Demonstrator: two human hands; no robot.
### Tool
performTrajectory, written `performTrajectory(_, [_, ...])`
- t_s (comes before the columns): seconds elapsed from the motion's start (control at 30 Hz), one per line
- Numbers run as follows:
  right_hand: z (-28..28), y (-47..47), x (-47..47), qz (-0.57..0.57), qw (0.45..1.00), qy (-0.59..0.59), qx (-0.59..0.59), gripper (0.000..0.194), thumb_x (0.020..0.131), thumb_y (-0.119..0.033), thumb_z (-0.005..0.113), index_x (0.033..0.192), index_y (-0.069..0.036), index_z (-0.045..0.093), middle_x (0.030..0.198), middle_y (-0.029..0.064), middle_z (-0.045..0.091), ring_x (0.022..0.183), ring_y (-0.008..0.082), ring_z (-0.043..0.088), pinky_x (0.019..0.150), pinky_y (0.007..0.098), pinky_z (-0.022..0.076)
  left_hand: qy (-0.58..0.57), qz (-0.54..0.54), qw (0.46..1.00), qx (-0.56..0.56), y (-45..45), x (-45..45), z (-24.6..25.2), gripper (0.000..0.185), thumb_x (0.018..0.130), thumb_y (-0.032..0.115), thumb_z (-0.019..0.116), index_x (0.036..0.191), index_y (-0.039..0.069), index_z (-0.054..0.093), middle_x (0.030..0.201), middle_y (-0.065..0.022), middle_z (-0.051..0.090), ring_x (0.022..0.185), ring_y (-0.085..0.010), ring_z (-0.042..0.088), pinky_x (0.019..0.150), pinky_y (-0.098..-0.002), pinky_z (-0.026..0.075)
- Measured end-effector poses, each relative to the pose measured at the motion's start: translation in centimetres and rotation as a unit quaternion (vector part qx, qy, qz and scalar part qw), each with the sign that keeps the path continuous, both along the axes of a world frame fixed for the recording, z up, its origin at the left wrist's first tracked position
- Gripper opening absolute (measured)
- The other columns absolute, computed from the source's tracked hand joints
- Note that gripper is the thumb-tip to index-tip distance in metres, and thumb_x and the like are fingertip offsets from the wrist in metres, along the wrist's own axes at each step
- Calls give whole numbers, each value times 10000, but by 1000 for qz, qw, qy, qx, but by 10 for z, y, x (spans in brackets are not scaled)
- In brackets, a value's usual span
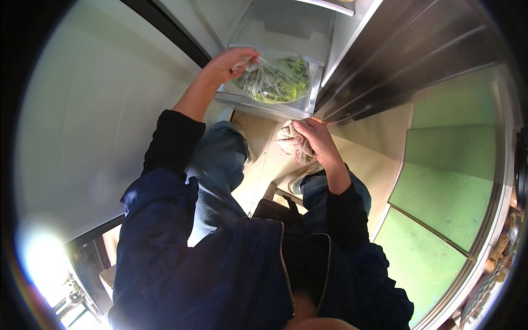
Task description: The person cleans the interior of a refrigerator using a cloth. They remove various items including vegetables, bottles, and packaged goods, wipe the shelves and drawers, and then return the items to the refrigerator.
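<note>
My left hand (233, 64) grips the gathered neck of a clear plastic bag (276, 78) filled with leafy green vegetables. The bag is over or in a pale refrigerator drawer (264, 106) that is pulled out; whether it rests on the drawer's floor I cannot tell. Lower and to the right, my right hand (315, 138) is closed around a crumpled, light-coloured cloth (292, 138) with reddish marks. That cloth hangs above the floor, in front of the drawer's right corner.
An open refrigerator door (107, 115) stands on the left. Dark, shiny panels (396, 53) flank the drawer on the right, with green cabinet fronts (445, 198) beyond them. Below me are a small stool (272, 208) and the tiled floor (264, 142).
</note>
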State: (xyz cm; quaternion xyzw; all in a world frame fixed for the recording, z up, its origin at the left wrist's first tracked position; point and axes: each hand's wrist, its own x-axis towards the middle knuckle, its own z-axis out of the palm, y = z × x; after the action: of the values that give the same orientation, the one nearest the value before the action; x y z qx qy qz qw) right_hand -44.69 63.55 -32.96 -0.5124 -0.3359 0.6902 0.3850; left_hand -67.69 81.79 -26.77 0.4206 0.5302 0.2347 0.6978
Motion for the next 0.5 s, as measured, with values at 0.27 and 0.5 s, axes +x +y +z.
performTrajectory(0.27, [-6,-1,1,-11,1000,19,21,312,805,-303,647,835,3,594,745,16,563,660,76,513,606,229,422,-180,53,967,173,47,-4,28,186,825,232,593,766,56,586,612,33,520,501,-82,459,492,-192,384])
performTrajectory(0.5, [-4,0,2,-23,999,24,-5,295,811,-272,640,874,14,603,774,27,584,683,87,536,622,231,431,-12,64,963,261,121,21,-24,210,878,184,501,1042,71,565,975,-66,586,924,-207,541,776,-293,440])
